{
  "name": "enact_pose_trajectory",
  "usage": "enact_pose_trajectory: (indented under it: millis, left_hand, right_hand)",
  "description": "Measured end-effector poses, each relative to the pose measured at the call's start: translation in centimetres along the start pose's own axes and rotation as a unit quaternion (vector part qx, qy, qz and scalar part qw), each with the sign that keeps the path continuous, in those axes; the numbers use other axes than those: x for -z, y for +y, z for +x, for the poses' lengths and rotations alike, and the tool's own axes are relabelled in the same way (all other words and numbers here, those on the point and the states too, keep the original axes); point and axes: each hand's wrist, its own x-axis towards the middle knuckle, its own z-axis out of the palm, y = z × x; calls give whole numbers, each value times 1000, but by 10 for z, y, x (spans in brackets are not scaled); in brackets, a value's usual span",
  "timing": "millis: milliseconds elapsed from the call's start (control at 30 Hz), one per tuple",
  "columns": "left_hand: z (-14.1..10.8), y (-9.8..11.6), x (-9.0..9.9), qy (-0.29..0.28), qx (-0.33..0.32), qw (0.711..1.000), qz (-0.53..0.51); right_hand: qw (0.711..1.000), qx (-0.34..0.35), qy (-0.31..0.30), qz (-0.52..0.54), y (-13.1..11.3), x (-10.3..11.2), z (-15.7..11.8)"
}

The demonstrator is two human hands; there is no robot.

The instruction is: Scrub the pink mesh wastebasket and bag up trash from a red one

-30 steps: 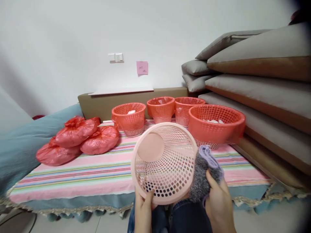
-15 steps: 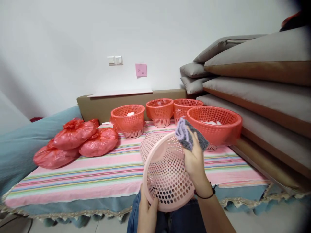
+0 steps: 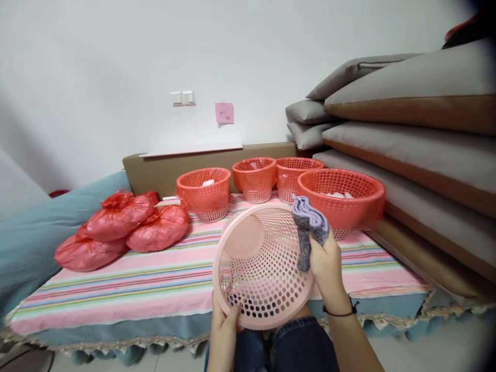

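A pink perforated plastic basket (image 3: 245,236) is tilted over my lap, its open mouth facing me. My left hand (image 3: 225,325) grips the lower left of its rim, thumb on the inside. In my right hand (image 3: 327,263) is a folded cleaning cloth (image 3: 306,235), grey with a lilac side, held against the right part of the rim. Part of the cloth hangs inside the basket. Just behind the cloth stands a basket lined with a red plastic bag (image 3: 349,206), with white items in it.
Three more red-lined baskets (image 3: 203,194) stand along the back of the striped cloth (image 3: 155,289). Several tied red bags (image 3: 116,222) lie at left. Grey and brown cushions (image 3: 411,113) are stacked at right. A pink note (image 3: 224,112) is on the wall.
The basket has turned to face me more squarely, showing its bottom. My right hand and the cloth have moved down and right along the rim, and the cloth now hangs inside.
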Motion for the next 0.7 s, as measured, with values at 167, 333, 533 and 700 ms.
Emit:
enact_pose_trajectory:
  millis: [167,333,533,700]
  left_hand:
    - [-3,-6,-4,42,38,998,-11]
    - [-8,1,-7,22,55,998,21]
    - [-3,-5,3,-56,-43,992,104]
    - [-1,-6,3,-67,-52,987,140]
  right_hand:
    - [982,-178,51,17,35,25,-42]
    - [964,-245,57,82,49,29,-56]
    - [996,-12,4,93,-1,9,-9]
    - [905,304,-283,-90,-58,-11,-11]
